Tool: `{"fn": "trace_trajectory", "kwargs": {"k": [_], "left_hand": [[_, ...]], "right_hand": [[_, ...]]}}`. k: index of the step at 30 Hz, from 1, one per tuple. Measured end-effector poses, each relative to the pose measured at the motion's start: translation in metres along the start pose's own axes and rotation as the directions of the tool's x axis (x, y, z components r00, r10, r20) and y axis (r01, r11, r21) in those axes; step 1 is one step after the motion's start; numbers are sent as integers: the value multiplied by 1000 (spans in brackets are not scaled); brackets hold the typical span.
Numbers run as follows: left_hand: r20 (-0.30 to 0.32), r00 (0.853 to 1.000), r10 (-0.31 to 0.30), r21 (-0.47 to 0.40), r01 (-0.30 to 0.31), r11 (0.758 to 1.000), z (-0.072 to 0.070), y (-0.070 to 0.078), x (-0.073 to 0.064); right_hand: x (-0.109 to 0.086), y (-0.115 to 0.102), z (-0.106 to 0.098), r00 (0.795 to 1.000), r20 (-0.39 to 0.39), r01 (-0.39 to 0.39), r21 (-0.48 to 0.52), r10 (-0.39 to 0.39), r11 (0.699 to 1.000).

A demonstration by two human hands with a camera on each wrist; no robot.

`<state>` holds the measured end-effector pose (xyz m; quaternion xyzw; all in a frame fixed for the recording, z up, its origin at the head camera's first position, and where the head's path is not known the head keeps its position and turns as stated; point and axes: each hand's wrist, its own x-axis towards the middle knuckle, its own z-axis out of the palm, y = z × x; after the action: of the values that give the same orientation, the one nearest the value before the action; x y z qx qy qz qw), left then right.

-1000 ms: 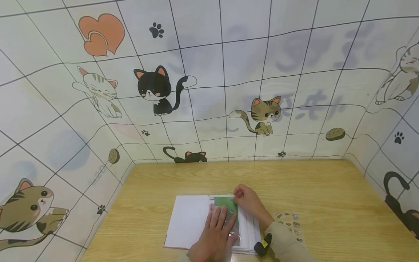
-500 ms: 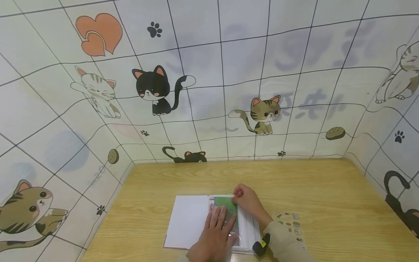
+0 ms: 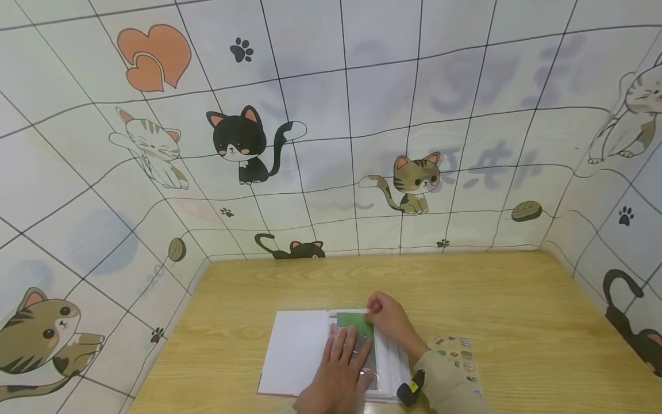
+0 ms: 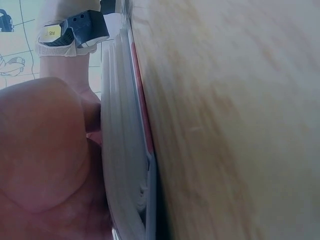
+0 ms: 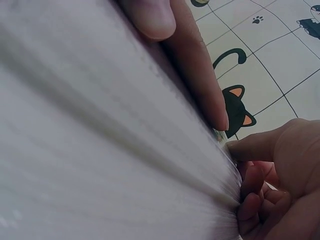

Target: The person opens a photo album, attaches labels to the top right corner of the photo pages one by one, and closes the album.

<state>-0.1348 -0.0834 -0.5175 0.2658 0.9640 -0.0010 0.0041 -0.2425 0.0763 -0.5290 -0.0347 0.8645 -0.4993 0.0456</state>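
An album point(image 3: 295, 351) lies open on the table, with a blank white page on its left side. On its right side, a green sheet point(image 3: 355, 319) shows under a clear plastic sleeve. My left hand point(image 3: 337, 368) rests on the sleeve with its fingers straight. At the sheet's upper right edge, my right hand point(image 3: 389, 321) pinches the green sheet between thumb and forefinger, the other fingers curled. In the right wrist view, the white layered pages point(image 5: 100, 135) fill the left side, with left fingers point(image 5: 197, 65) above. The left wrist view shows the album's thick page edges point(image 4: 122, 135).
A sheet of small colourful stickers point(image 3: 455, 359) lies right of the album, partly behind the right sleeve point(image 3: 447, 382). A black wrist camera point(image 3: 411, 388) sits over the album's lower right corner. Cat-patterned cloth walls point(image 3: 310, 161) enclose the wooden table point(image 3: 517, 322).
The head view has shifted slightly. Both hands keep their places on the album, and the green sheet shows no clear movement.
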Motion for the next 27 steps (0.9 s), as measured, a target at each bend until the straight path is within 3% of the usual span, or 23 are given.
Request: {"fn": "trace_trajectory", "kwargs": {"k": [9, 21, 27], "left_hand": [[68, 998, 8, -5, -8, 1000, -1, -1, 1], [-11, 1000, 15, -28, -15, 999, 8, -4, 1], [5, 1000, 10, -15, -9, 1000, 3, -3, 1]], "right_hand": [[1, 0, -1, 998, -19, 51, -33, -52, 998], [0, -1, 0, 998, -37, 42, -36, -43, 998], [1, 2, 0, 999, -34, 39, -65, -41, 997]]}}
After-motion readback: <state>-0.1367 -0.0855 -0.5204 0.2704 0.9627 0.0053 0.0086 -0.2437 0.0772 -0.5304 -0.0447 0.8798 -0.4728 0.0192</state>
